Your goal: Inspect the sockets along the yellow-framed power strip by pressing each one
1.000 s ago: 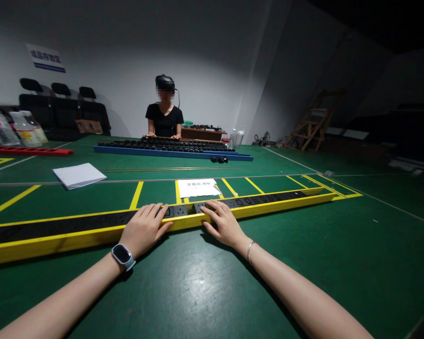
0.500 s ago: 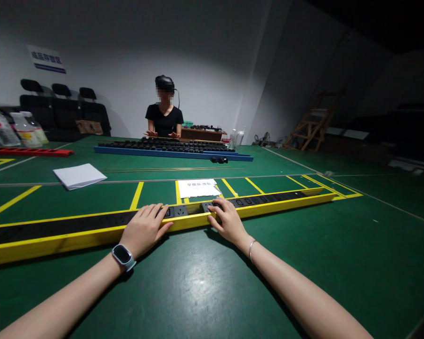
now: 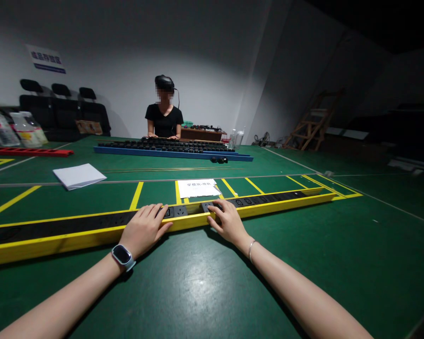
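A long yellow rail (image 3: pixel 194 221) lies across the table, with black socket modules (image 3: pixel 265 199) set in its channel. My left hand (image 3: pixel 144 228) rests on top of the rail over the left row of modules, fingers stretched out and thumb apart. Just beyond its fingertips shows a three-slot socket module (image 3: pixel 180 211). A short gap in the channel separates it from another socket module (image 3: pixel 206 207), which the fingertips of my right hand (image 3: pixel 229 221) touch. That hand is spread, its thumb near the rail's front wall; its palm and fingers partly hide the modules beneath.
A paper label (image 3: pixel 199 188) lies just behind the rail; folded white paper (image 3: pixel 79 176) is farther left. Blue rails (image 3: pixel 173 154) with black modules lie across the table, before a person (image 3: pixel 164 117) wearing a headset. Bottles (image 3: pixel 26 129) and a red rail (image 3: pixel 28 151) are at left.
My hands and the yellow rail look unchanged. Across the table, the other person's hands have lowered behind the black modules.
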`<state>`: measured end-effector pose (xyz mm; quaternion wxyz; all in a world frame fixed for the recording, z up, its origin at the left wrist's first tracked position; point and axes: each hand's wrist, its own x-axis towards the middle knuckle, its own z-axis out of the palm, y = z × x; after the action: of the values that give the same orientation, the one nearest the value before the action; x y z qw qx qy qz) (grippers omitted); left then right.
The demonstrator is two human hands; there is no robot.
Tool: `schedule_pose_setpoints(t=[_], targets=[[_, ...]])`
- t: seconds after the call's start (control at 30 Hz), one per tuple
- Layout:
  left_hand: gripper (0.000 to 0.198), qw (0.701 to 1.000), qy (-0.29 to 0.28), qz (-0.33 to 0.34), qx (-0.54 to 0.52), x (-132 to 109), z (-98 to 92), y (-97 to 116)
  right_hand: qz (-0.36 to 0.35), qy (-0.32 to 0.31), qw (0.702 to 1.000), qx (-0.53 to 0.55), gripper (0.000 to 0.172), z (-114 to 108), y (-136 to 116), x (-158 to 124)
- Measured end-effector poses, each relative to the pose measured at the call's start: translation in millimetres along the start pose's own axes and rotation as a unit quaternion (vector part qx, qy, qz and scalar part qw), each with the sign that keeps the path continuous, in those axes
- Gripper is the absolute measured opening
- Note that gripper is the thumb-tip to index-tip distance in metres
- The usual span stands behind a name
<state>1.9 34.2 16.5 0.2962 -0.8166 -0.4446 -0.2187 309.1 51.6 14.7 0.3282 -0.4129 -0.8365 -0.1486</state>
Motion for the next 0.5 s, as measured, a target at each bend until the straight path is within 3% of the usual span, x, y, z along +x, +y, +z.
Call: schedule_pose_setpoints(t=[0.5], targets=[[0.054,1.000,-0.002,-0.004,-0.017,-0.5,-0.3,-0.3,0.001,-0.007,1.000,0.009,0.029,-1.2,0.2,1.3]])
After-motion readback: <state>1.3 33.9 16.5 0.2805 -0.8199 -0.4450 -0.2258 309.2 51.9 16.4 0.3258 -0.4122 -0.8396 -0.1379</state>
